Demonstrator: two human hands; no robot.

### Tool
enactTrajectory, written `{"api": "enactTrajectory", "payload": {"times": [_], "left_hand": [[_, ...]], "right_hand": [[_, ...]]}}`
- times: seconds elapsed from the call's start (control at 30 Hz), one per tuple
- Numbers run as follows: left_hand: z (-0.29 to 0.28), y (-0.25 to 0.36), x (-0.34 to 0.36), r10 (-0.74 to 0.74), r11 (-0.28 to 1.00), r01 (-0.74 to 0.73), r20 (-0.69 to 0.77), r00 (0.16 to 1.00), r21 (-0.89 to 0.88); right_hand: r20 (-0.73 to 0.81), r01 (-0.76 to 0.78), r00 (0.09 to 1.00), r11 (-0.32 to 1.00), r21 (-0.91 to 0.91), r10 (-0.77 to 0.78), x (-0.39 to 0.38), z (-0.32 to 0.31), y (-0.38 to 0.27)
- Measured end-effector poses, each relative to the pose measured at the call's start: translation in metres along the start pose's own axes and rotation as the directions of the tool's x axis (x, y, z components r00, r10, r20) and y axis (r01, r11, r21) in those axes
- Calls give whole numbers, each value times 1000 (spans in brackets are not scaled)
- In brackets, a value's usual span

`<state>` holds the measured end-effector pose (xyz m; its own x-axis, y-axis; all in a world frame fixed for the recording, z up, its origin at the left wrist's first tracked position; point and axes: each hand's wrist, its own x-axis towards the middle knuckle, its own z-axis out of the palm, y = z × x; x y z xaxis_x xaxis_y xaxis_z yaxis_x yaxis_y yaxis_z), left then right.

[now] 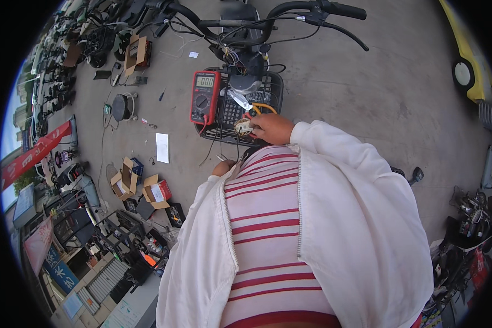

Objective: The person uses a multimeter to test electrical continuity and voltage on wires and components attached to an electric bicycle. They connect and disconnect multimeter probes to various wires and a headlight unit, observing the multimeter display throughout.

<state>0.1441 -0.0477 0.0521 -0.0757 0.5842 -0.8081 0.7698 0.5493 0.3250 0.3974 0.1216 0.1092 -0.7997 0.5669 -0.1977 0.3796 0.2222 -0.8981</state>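
Note:
My right hand [274, 130] is closed at the near edge of a black wire basket [280, 94], its fingertips on a small round cream-and-copper coil-like part [242, 127]. A dark lead hangs down from that part. Just above my fingers lie pliers [240, 100] with silver jaws and orange handles. A red multimeter [205, 97] with a lit display leans on the basket's left side, a red lead plugged into it. My left hand [223, 167] is low against my shirt, partly behind the jacket, fingers curled; a small white tip shows beside it, what it holds I cannot make out.
Handlebars [268, 22] with loose cables stand over the basket. On the floor to the left are a white sheet [162, 148], a round black-and-silver part [124, 107], a screwdriver [162, 94] and open cardboard boxes [127, 177]. A yellow vehicle [470, 60] stands far right.

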Motion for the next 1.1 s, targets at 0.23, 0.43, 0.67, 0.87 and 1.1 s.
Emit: {"api": "enactTrajectory", "payload": {"times": [0.23,0.43,0.67,0.87,1.1], "left_hand": [[18,-21,27,50,971,-51,8,999,235],[41,-30,34,-485,682,218,-209,849,-698],[1,10,-45,-409,344,-112,-256,876,-932],[16,-99,-34,-384,47,101,75,920,-994],[-3,-115,5,-322,-319,-95,13,947,-943]], "right_hand": [[-33,39,999,998,52,-37,-4,8,-13],[-70,58,996,998,-10,-59,-5,15,-28],[-120,8,993,1000,-7,-9,-1,27,-53],[-164,-75,983,996,46,81,9,49,-76],[-155,-72,986,996,-44,65,47,65,-99]]}}
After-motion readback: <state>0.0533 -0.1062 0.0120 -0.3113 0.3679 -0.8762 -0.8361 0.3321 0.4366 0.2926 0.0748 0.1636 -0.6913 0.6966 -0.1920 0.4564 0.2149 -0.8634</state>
